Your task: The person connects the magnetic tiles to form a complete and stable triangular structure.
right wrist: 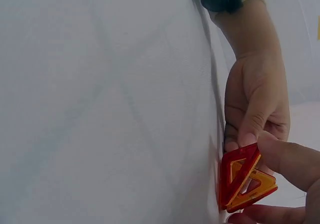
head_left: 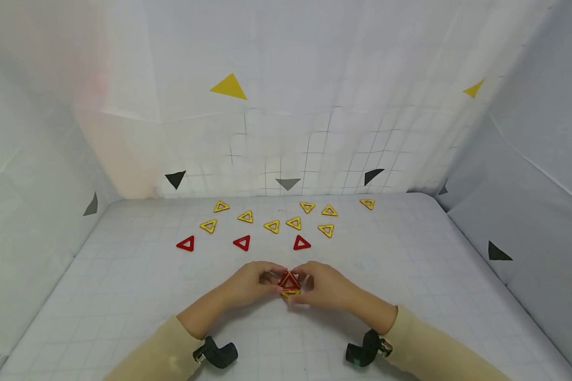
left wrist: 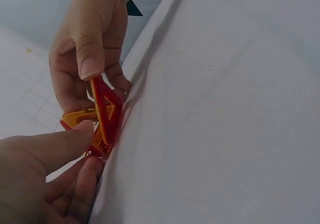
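Just below the middle of the head frame: a small build (head_left: 290,288) of red and yellow triangles, between both hands, low over the table (head_left: 419,275) or resting on it, hard to tell which. Pointing with one red corner toward the top of the frame, with yellow along the bottom side. Long axis unclear, barely taller than wide. Glossy red and orange-yellow, hollow-centred, with pieces set at angles to one another in both wrist views, partly hidden by fingertips.

Clamped on the build from the left, with thumb and fingertips: the left hand (head_left: 256,283). Pinching likewise from the right: the right hand (head_left: 330,286). Around both arms, beige sleeves (head_left: 159,352), with black devices (head_left: 221,355) strapped at the wrists.

Beyond the hands, a spread-out row of three red triangles (head_left: 186,248). Above that, toward the table's far edge, nine yellow triangles (head_left: 326,227), scattered and turned various ways, all lying flat.

Underneath everything, a white tabletop with faint grid lines. At the top of the frame, a white back sheet (head_left: 286,53), gridded lower down, marked with yellow and dark triangular patches (head_left: 230,88), tinted pinkish at upper left. Down the left and right of the frame, pale side sheets (head_left: 543,159), creased, also bearing dark patches.
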A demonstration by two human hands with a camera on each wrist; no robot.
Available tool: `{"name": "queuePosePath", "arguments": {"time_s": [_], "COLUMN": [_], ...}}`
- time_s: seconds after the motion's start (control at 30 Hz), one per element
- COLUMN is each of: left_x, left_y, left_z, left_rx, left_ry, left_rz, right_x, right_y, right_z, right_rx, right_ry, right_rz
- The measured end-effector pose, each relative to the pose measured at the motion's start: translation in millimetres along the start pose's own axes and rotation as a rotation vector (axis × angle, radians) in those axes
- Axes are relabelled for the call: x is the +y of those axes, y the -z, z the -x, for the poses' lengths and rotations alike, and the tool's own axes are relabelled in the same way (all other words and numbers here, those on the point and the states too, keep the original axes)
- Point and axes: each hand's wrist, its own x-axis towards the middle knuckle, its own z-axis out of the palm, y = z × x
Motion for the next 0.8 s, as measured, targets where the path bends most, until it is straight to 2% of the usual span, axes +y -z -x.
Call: {"name": "queuePosePath", "arguments": {"time_s": [0.1,0.23,0.6,0.8], "left_x": [1.1,1.5,-2.3,-1.9], "left_y": [1.5,1.4,-2.5,-4.8], "left_z": [0.4,0.4,-1.1,-0.5], "left_rx": [-0.025,-0.03,0.023,0.044], "left_ry": [0.007,0.009,-0.017,-0.031], "left_rz": [0.008,0.028,0.014,0.006], "right_x": [0.6,-0.5,-1.9,-1.6], "right_y": [1.9,3.8,2.3,2.4], "right_z": [-2.3,-4.2,-13.7,-14.1], "right_rx": [-0.005,-0.007,0.024,0.029], "right_ry": [0.004,0.01,-0.053,-0.054], "right_rz": [-0.027,-0.075,-0.085,-0.085]}}
